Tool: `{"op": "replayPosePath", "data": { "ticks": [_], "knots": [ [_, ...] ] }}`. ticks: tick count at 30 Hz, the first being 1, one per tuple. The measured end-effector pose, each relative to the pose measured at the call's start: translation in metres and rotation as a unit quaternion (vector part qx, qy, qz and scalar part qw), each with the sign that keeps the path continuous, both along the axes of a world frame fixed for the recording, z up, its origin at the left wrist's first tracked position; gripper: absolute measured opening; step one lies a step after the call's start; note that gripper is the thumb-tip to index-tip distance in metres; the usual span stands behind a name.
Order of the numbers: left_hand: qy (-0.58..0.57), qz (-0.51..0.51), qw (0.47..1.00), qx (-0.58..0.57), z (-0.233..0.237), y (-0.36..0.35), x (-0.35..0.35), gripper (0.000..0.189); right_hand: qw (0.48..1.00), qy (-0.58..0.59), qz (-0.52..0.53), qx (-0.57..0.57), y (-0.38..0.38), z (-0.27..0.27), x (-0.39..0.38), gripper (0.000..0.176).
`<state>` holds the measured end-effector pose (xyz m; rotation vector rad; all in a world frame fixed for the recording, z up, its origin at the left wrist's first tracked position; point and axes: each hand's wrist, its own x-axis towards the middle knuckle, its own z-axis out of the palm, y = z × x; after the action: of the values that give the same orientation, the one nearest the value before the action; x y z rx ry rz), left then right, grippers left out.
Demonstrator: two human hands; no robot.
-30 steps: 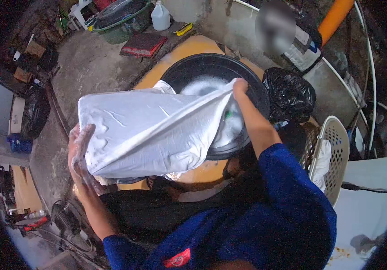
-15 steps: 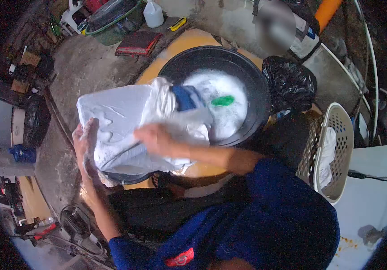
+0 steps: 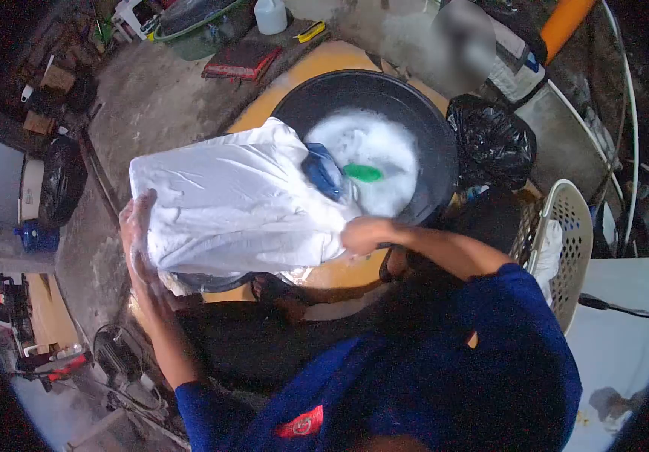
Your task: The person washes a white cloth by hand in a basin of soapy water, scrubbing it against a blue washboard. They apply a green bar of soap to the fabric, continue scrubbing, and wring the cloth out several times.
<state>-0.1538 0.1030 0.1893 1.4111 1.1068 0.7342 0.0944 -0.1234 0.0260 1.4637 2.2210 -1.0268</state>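
A wet white cloth (image 3: pixel 219 200) lies stretched over a flat, rectangular shape hidden beneath it, left of the black basin. My left hand (image 3: pixel 140 218) grips its left edge, thumb on top. At the lower right corner, my right hand (image 3: pixel 366 235) is closed on bunched white fabric. A dark blue piece of cloth (image 3: pixel 323 172) shows at the white cloth's right side, by the basin rim. Inside the large black basin (image 3: pixel 434 143), a green object (image 3: pixel 362 173), perhaps a brush or scrubber, rests among white suds (image 3: pixel 385 143).
A black plastic bag (image 3: pixel 494 143) sits right of the basin. A beige laundry basket (image 3: pixel 572 256) holding white cloth stands at the right. Behind are a dark red folded cloth (image 3: pixel 241 62), a white jug (image 3: pixel 270 16) and a green tub (image 3: pixel 204 38).
My right hand has moved from the middle of the white cloth to its lower right corner. The cloth now lies more widely spread, with the earlier bunching drawn out. My left hand stays at the left edge.
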Motion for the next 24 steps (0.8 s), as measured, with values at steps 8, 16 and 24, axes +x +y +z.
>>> {"op": "replayPosePath", "data": {
  "ticks": [8, 16, 24],
  "knots": [
    [0.073, -0.001, 0.987, 0.144, -0.069, 0.030, 0.005, 0.045, 0.962, 0.261, -0.075, -0.027, -0.035, 0.081, -0.024, 0.030],
    [0.269, -0.233, 0.933, -0.051, -0.122, -0.028, 0.045, 0.057, 0.701, 0.490, -0.384, 0.347, 0.057, 0.163, -0.012, 0.022],
    [-0.044, -0.101, 0.823, 0.558, 0.031, -0.038, 0.054, 0.053, 0.674, 0.413, -0.277, 0.547, 0.143, 0.327, -0.072, 0.018]
  ]
}}
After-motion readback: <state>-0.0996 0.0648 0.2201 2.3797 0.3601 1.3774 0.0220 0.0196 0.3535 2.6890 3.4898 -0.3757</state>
